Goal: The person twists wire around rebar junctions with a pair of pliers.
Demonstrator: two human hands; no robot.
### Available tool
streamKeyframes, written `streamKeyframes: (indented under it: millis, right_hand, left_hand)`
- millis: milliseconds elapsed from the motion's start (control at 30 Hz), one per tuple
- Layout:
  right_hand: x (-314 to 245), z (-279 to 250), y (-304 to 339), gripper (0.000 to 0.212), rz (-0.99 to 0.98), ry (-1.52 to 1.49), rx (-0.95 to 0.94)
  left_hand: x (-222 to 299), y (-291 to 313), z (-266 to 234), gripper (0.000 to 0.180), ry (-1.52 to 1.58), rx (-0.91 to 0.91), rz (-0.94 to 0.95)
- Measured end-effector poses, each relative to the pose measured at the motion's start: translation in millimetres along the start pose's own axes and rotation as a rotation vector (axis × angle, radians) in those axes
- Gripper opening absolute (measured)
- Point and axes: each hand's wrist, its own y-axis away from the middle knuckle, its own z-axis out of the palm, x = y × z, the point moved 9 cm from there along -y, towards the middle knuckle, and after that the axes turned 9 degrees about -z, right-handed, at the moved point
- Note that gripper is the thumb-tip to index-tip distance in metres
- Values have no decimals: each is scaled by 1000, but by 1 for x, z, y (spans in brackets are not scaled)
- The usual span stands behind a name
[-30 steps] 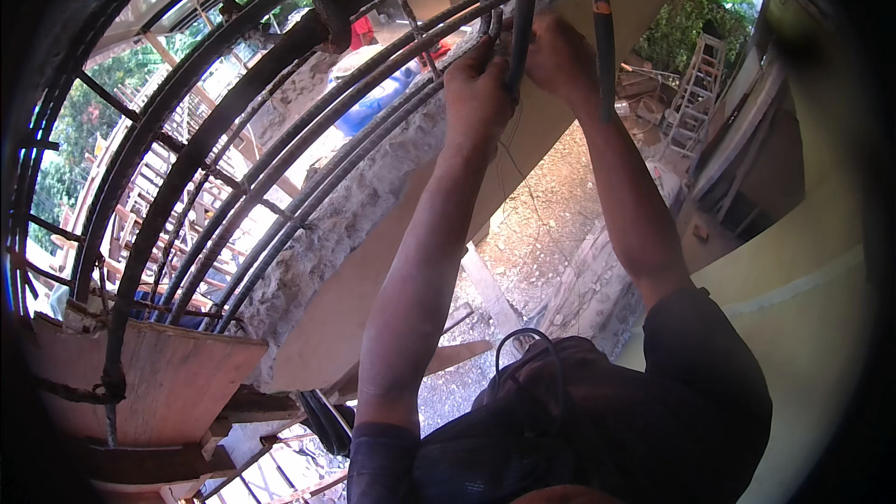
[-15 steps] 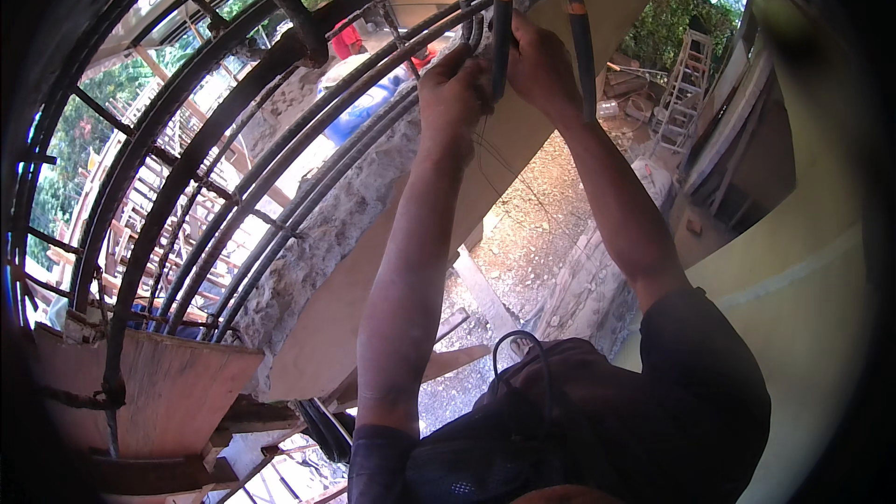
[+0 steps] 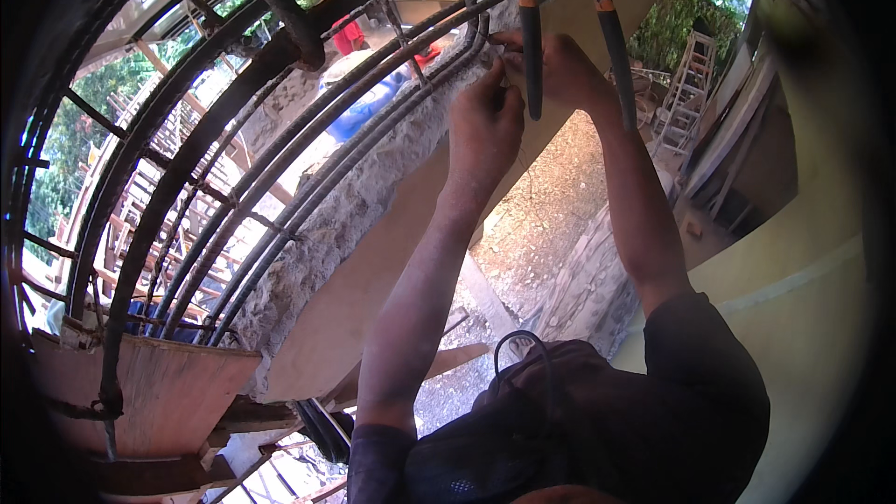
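Head view, sole entry: left hand (image 3: pixel 485 135), bare, fingers curled narrow with the tips near the thumb; whether they pinch anything is too small to tell. Right hand (image 3: pixel 569 73), bare, just right of the left fingers, forefinger extended toward them; its grip is partly hidden and cannot be told. Thin dark metal wire (image 3: pixel 530 182), trailing below the left fingers, its upper end unclear. Long-handled tool with dark grips and orange bands (image 3: pixel 531 51), its handles spread apart, one crossing in front of the right fingers, the other to their right; its head lies beyond the upper edge. Curved, parallel dark steel bars (image 3: pixel 401 54), running from beside the left fingertips away to the lower left, their bent ends just above those fingers. Rough grey broken concrete edge (image 3: pixel 345 215), left of and below the left fingers. Smooth beige flat panel (image 3: pixel 373 289), beneath that edge. Reddish plywood board (image 3: pixel 149 383), well apart, lower left of both hands' fingers. Pale stepladder (image 3: pixel 688 89), upright beyond and right of the right fingers. Brown gravelly ground (image 3: pixel 555 187), far below the fingers.
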Motion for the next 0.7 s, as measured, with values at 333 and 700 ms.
streamKeyframes:
  millis: [333, 700]
  right_hand:
    - [-1, 3, -16, 28, 5, 95, 5]
    - [6, 22, 4, 24, 270, -497, 420]
  left_hand:
    - [14, 27, 27, 19, 3, 26, 47]
    - [-30, 3, 24, 32, 709, -42, -332]
